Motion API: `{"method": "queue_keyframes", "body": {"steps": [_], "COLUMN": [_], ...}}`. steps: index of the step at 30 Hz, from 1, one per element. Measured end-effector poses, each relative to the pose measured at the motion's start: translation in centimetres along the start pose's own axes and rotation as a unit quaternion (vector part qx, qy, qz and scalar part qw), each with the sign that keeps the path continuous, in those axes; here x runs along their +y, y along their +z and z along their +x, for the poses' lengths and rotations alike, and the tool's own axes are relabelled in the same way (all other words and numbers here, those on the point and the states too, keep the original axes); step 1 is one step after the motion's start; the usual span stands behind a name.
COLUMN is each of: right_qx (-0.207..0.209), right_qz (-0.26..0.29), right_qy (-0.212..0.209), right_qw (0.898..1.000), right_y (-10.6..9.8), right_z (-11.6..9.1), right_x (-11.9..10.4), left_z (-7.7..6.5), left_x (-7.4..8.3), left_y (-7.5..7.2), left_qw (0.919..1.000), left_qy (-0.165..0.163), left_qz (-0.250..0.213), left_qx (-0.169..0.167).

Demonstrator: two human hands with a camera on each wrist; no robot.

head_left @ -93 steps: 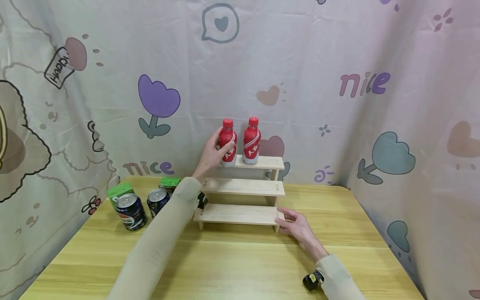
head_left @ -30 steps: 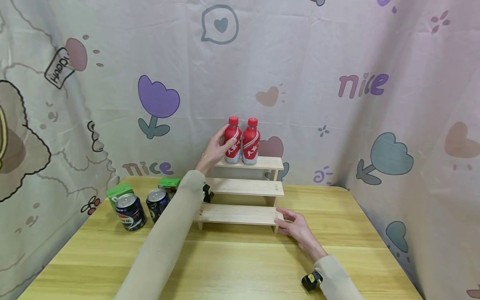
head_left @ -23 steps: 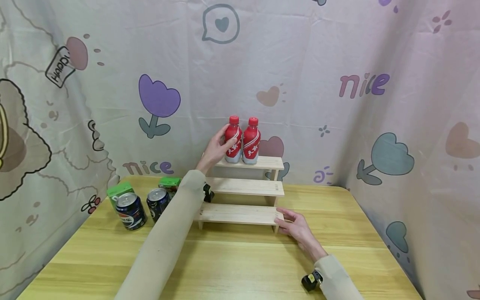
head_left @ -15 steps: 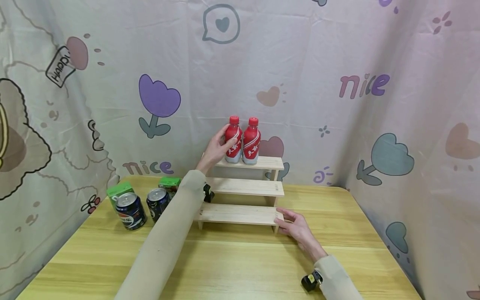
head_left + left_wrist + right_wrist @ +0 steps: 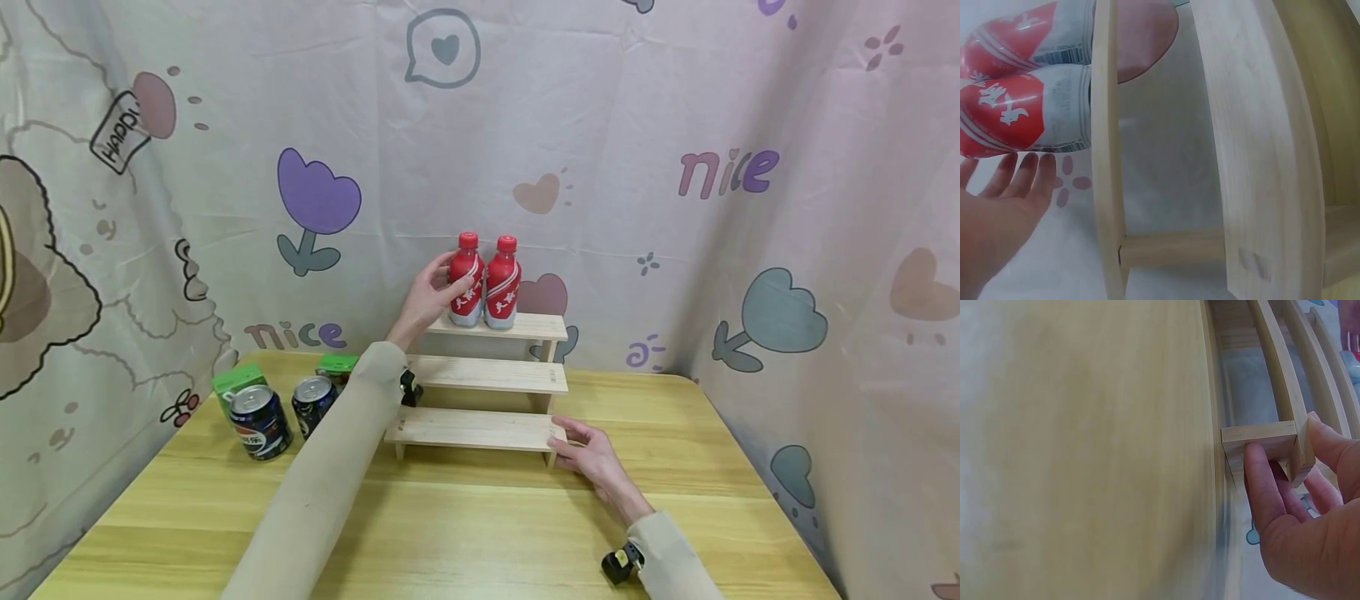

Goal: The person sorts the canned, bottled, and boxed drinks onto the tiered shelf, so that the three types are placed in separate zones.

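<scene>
Two red drink bottles with white bases stand upright on the top tier of a three-tier wooden display stand [image 5: 480,427]. My left hand [image 5: 425,304] is beside the left bottle [image 5: 467,292], thumb across its front in the head view. In the left wrist view its loosely extended fingers [image 5: 1021,175] lie along that bottle's side, not wrapped round it. The right bottle [image 5: 502,287] is close by the left one. My right hand [image 5: 596,458] grips the right end of the bottom tier, thumb on top and fingers [image 5: 1263,481] against the leg below.
On the wooden table [image 5: 465,533], left of the stand, are two dark blue drink cans [image 5: 260,425], with two green cartons [image 5: 238,380] behind them. My left forearm crosses in front of this group. A patterned curtain [image 5: 615,100] hangs behind and at both sides.
The left bottle was shifted right on the top tier, close to the other one. Since then my left hand has eased slightly left and loosened from it. My right hand stays at the stand.
</scene>
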State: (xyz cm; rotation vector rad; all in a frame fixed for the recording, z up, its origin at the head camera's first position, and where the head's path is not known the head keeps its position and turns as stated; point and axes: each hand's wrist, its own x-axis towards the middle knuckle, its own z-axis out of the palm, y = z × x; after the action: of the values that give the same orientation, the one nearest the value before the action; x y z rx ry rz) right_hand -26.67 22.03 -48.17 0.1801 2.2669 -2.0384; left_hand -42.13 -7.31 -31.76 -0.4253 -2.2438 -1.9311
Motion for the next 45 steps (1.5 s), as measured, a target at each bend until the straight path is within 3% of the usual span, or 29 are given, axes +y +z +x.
{"method": "queue_keyframes", "body": {"steps": [10,17,29,38,45], "right_qx": [0.003,0.005,0.005,0.006,-0.001], "right_qz": [0.003,0.000,0.002,0.002,0.004], "right_qy": [0.001,0.003,0.002,0.007,0.006], "right_qw": [1.000,1.000,1.000,1.000,1.000], "right_y": [0.0,0.0,0.0,-0.3,-0.2], "right_z": [-0.1,0.0,0.0,-0.1,0.1], "right_x": [-0.1,-0.2,-0.1,0.2,0.1], "left_z": [-1.8,-3.3,-5.3,-7.0,-8.8], "left_x": [0.3,0.3,-0.4,-1.7,-2.4], "left_y": [-1.5,-3.3,-6.3,-7.8,-10.2], "left_qw": [0.9971,0.9989,0.9970,0.9914,0.9900], "left_qy": [0.005,-0.006,-0.044,-0.074,-0.066], "left_qz": [-0.002,-0.041,0.024,0.081,0.106], "left_qx": [0.076,0.021,-0.059,-0.071,-0.065]}}
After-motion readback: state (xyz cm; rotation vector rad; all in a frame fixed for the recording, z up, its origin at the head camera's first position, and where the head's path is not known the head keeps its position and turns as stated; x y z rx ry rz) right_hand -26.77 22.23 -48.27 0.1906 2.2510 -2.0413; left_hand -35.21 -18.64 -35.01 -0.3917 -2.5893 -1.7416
